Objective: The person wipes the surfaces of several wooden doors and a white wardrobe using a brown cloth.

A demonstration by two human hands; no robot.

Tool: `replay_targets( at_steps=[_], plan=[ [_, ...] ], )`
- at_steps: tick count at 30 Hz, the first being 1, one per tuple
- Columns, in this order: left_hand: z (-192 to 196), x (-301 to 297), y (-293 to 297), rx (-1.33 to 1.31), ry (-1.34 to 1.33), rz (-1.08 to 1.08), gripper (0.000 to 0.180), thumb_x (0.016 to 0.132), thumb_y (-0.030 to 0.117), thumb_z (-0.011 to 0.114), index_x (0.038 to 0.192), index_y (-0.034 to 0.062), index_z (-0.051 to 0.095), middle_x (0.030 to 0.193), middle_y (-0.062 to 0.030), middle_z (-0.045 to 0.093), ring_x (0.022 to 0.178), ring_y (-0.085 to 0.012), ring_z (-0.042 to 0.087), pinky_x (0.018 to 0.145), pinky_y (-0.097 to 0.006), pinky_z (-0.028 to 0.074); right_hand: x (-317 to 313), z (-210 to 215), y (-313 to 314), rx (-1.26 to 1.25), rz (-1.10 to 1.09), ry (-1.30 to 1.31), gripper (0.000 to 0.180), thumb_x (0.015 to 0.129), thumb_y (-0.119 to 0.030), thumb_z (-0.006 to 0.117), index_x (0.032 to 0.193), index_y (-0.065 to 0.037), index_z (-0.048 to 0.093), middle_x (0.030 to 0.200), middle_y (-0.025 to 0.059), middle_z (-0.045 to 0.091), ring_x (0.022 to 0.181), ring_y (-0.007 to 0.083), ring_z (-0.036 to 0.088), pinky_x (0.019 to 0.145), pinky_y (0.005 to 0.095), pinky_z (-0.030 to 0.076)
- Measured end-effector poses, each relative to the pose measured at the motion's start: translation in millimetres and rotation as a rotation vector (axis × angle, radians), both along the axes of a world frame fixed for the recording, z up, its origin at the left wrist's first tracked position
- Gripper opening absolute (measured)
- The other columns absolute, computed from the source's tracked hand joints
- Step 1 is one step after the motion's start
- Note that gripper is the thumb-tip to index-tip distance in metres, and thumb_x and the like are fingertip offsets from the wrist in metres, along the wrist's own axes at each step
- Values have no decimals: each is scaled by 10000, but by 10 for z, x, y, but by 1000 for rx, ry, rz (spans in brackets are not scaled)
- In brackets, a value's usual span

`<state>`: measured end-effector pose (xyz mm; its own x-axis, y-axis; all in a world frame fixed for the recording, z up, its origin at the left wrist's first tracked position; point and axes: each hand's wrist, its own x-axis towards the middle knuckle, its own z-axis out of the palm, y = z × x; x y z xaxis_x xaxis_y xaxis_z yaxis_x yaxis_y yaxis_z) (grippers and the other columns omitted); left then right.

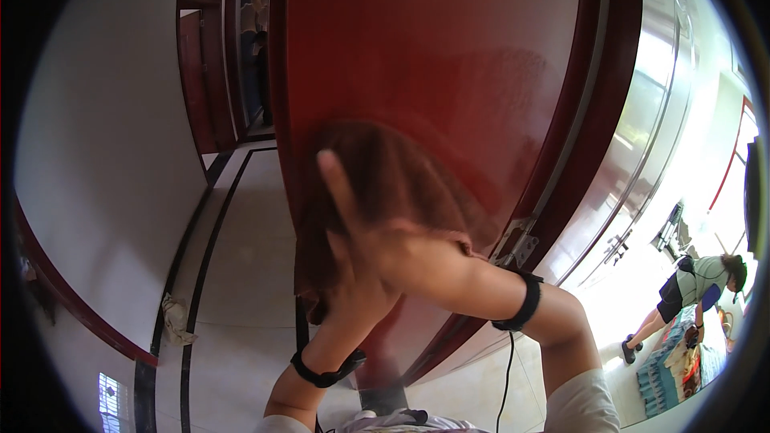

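Note:
A brown cloth point(401, 168) with a pinkish edge lies spread against the glossy dark red door point(433, 40). My right hand point(391, 252) is on the cloth, its forearm reaching in from the right. Just below and left of it, my left hand point(357, 293) holds the cloth's lower part, and the two hands overlap. One long finger points up over the cloth; which hand it belongs to is hard to tell. Both hands are blurred by motion, so most fingertips are unclear. Each wrist wears a black strap.
A metal hinge point(517, 244) sits at the door's right edge, beside the frame. A black cable point(507, 385) hangs near my right arm. On the left, a crumpled pale cloth point(176, 318) lies by the wall. Far right, another person point(698, 285) bends over a patterned, blue-edged cover point(666, 377).

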<state>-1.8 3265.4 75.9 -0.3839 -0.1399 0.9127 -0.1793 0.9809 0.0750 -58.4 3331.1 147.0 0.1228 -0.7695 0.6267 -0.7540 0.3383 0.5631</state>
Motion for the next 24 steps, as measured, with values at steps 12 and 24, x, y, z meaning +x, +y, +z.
replay_targets(
  at_steps=[12,24],
  plan=[
    [748,182,-118,9,67,114,801,775,361,517,1288,-86,95,1323,-333,-19,1173,-485,234,908,-482,307,49,841,-121,-309,415,-193,623,745,-138,495,1314,-74,250,662,90,566,537,206,567,456,294,451],
    [260,-175,251,-318,-102,69,639,748,356,517,1180,-94,379,1278,-289,266,1092,-396,392,880,-485,350,-440,73,645,-442,171,-336,686,658,-78,518,1301,-73,280,1170,257,417,990,394,477,817,435,408]
  ],
)
